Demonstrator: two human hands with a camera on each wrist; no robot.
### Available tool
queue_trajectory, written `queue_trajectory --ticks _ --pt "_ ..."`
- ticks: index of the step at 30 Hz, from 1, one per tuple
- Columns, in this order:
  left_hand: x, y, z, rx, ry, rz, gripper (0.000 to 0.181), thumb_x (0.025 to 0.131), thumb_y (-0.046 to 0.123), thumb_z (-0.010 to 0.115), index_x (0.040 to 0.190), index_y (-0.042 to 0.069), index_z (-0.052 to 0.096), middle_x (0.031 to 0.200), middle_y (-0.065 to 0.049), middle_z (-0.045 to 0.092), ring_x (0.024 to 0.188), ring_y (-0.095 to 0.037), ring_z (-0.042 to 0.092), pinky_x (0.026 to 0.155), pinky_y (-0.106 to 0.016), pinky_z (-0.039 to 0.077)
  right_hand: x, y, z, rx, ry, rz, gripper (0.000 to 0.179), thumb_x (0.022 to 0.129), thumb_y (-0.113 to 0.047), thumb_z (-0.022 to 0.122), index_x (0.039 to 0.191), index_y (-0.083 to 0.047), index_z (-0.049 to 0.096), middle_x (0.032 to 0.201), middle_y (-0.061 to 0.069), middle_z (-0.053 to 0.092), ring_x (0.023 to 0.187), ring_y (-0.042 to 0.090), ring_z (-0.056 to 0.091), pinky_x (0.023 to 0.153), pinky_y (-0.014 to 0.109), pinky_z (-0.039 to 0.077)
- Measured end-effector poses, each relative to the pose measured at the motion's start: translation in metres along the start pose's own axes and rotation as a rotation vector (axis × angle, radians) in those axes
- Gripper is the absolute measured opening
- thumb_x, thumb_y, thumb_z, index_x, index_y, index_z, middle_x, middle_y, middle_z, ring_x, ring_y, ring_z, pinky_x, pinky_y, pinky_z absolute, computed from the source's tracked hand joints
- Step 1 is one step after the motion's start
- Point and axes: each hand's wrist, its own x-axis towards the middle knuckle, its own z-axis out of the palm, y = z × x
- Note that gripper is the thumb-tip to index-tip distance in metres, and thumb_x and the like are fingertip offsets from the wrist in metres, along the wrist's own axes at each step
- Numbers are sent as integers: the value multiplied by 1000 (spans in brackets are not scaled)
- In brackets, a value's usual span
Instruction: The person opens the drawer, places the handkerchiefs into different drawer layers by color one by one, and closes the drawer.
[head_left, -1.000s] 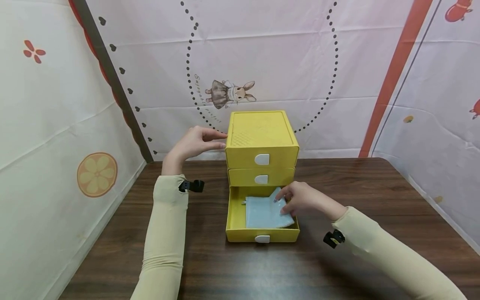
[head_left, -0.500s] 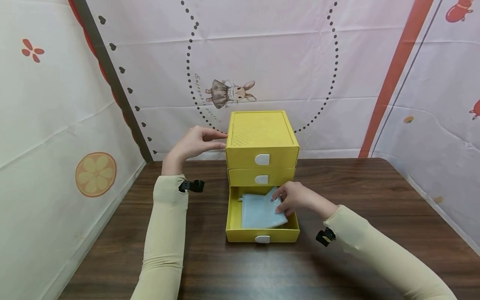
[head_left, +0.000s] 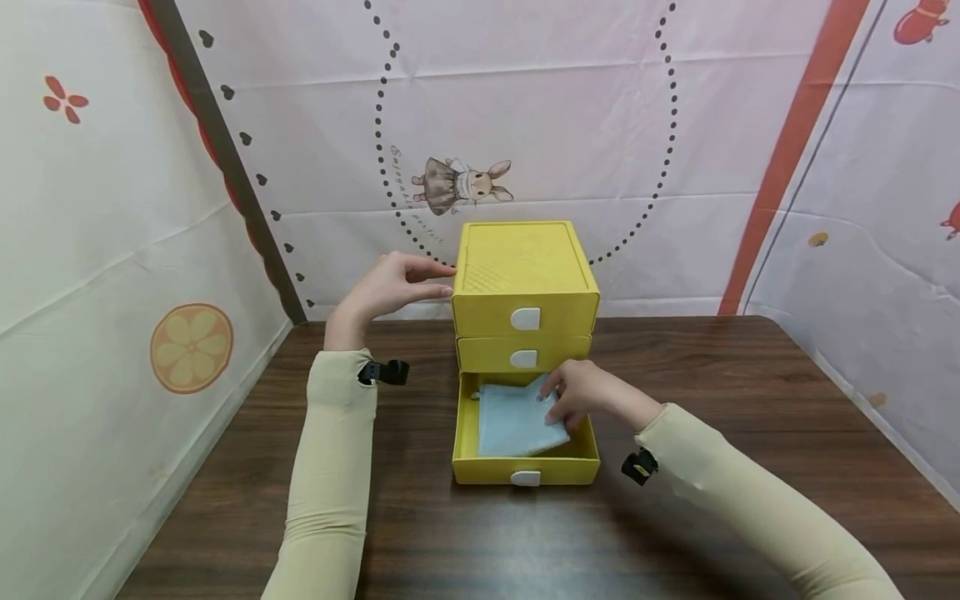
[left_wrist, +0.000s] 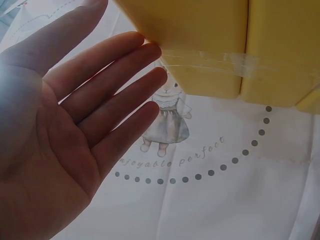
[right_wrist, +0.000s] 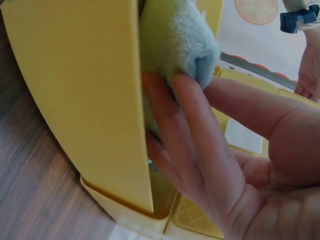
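A folded light-blue towel (head_left: 513, 423) with a small hanging loop lies in the pulled-out bottom drawer (head_left: 480, 472) of a yellow drawer unit (head_left: 525, 257). My right hand (head_left: 588, 395) reaches over the drawer's right wall and pinches the towel's right side between thumb and fingers. In the right wrist view the fluffy towel (right_wrist: 186, 47) bunches between the thumb (right_wrist: 245, 102) and fingertips, beside the drawer wall (right_wrist: 80, 80). My left hand (head_left: 384, 287) touches the unit's upper left side with its fingertips. Its fingers (left_wrist: 120, 95) are extended in the left wrist view.
Two upper drawers with white pull tabs (head_left: 525, 318) are closed. The unit stands on a dark wood table (head_left: 405, 517), close to a printed cloth backdrop (head_left: 570, 133). More printed cloth hangs at both sides.
My right hand has shifted left, moving the towel toward the drawer's left wall and uncovering more of the drawer floor on the right. My left hand has stayed in place.
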Motion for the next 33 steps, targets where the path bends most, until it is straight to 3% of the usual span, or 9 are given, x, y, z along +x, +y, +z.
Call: queue_trajectory --ticks 25,33 --pt "7 -8 -2 6 -4 12 43 81 47 71 117 24 68 117 1 67 103 -18 64 89 -38 51 11 7 5 -54 -2 15 42 73 -5 80 112 4 67 95 13 65 63 16 69 58 27 57" --pt "9 -9 -3 10 -4 6 44 80 48 71 117 24 68 118 1 67 103 -18 63 89 -38 51 10 5 3 -66 25 17 46 73 -5 80 115 5 65 92 13 65 64 16 69 59 27 57"
